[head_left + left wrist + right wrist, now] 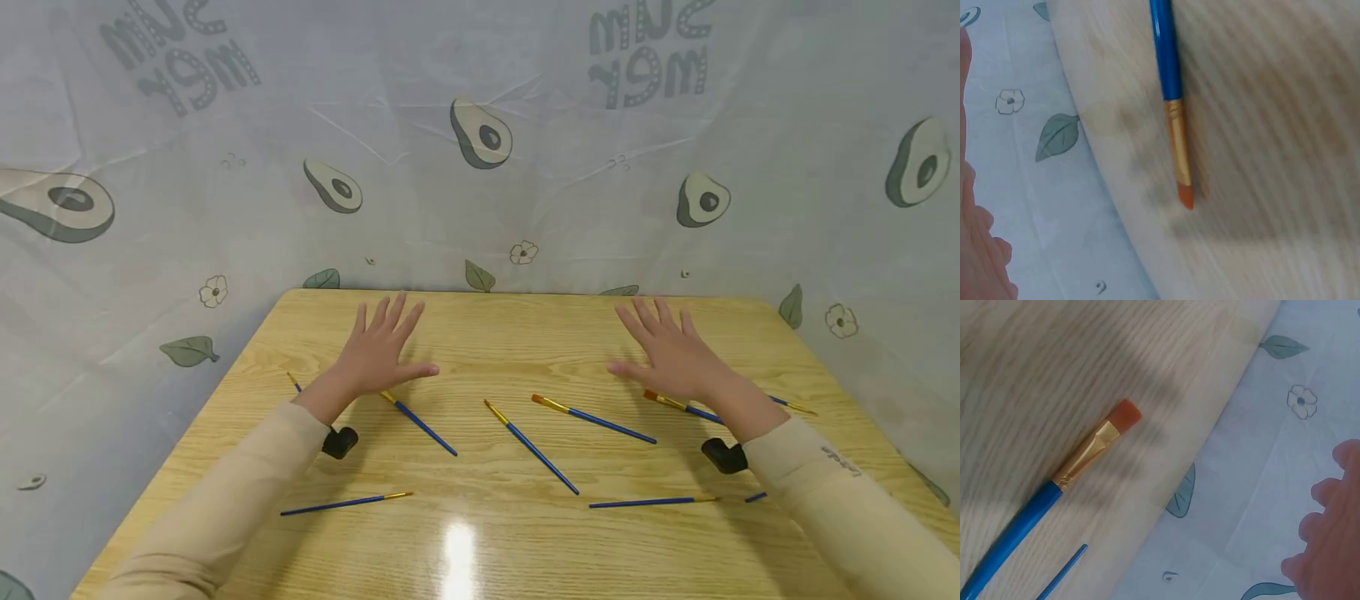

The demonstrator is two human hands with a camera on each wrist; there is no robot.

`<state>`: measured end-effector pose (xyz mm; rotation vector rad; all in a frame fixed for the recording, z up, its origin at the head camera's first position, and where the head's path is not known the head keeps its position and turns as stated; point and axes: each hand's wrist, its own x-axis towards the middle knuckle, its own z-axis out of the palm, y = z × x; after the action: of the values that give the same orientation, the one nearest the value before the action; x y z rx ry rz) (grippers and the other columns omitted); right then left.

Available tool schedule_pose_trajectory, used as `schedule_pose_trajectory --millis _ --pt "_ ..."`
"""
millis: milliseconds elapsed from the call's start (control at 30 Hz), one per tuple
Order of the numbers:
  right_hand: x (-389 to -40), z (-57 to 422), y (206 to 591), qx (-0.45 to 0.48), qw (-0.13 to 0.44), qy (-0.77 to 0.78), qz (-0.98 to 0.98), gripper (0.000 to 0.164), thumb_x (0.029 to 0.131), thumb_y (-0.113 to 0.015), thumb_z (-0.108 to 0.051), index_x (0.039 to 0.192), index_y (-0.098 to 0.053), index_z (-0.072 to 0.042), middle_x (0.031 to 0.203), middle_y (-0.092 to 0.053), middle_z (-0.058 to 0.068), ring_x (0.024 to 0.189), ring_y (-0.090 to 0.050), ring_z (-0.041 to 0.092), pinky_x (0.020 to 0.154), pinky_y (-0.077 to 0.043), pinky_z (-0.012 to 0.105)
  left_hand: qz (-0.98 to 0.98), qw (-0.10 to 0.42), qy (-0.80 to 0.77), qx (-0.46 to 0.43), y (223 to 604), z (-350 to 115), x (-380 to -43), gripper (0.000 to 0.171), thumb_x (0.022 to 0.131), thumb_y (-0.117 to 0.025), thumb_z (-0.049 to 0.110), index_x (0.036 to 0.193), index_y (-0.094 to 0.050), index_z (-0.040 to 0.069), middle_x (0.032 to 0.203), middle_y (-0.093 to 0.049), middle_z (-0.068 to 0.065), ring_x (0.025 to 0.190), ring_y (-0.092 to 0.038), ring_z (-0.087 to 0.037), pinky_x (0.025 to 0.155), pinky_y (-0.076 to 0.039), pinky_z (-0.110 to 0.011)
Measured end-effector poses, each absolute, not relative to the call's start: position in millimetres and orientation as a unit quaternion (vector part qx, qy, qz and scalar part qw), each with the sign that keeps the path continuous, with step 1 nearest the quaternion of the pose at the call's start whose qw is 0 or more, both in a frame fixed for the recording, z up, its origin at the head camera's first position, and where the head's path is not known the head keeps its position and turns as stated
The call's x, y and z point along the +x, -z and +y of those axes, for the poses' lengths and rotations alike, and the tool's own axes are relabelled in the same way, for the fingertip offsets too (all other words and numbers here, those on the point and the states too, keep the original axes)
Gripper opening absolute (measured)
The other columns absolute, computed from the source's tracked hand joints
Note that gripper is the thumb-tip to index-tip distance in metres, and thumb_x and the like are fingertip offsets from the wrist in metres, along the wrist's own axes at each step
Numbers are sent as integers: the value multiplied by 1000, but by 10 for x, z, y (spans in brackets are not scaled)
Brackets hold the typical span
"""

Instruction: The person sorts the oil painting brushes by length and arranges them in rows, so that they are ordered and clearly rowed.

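My left hand is held over the left side of the table with fingers spread and nothing in it. Partly behind its thumb side lies a blue paintbrush; the left wrist view shows its angled orange bristles. Over the right side my right hand also has its fingers spread and holds nothing. A flat, wide paintbrush lies below it, its handle partly hidden by the wrist. In the right wrist view the square orange bristles show clearly.
Between the hands lie a thin paintbrush and a flat paintbrush. Nearer the front are two slim paintbrushes. Others are partly covered by the arms. A patterned curtain hangs behind the wooden table.
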<state>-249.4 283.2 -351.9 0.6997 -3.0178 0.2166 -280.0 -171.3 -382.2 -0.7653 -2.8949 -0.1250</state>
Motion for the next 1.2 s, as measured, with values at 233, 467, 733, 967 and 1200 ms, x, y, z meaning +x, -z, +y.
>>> schedule_pose_trajectory --millis 233,467,733,967,1200 --pt "-2368 2835 3542 225 -5 -113 -968 92 95 -50 -59 158 -2 -13 159 0 23 142 6 46 107 4 69 -962 85 107 -238 3822 -1722 -2592 102 84 -48 76 158 -11 17 161 -2 -17 144 -11 -40 113 -7 -60" --pt "-2304 2808 3599 228 2 -125 -966 91 94 -52 -59 158 -5 -14 159 -8 23 142 -6 47 109 -8 67 -953 85 224 -185 3843 -1710 -2419 105 80 -57 75 158 -15 18 160 -13 -16 138 -29 -42 100 -37 -61" --pt "-2267 2741 3641 236 17 -158 -959 92 91 -59 -57 156 -17 -7 157 -20 21 139 -24 44 107 -24 64 -932 70 331 -129 3887 -1703 -2229 102 78 -64 70 155 -27 14 152 -34 -15 136 -35 -35 101 -39 -57" --pt "-2267 2685 3709 232 29 -216 -948 91 87 -69 -52 155 -26 -9 152 -34 20 133 -38 42 102 -35 60 -894 57 435 -91 3969 -1682 -2086 92 80 -75 54 151 -35 12 144 -44 -17 121 -51 -34 87 -51 -49" --pt "-2280 2652 3800 245 46 -266 -931 83 85 -74 -42 149 -38 -5 139 -51 19 121 -52 37 92 -45 58 -866 23 499 -17 4045 -1630 -1952 83 80 -78 46 146 -41 12 137 -49 -16 110 -56 -28 77 -54 -37"
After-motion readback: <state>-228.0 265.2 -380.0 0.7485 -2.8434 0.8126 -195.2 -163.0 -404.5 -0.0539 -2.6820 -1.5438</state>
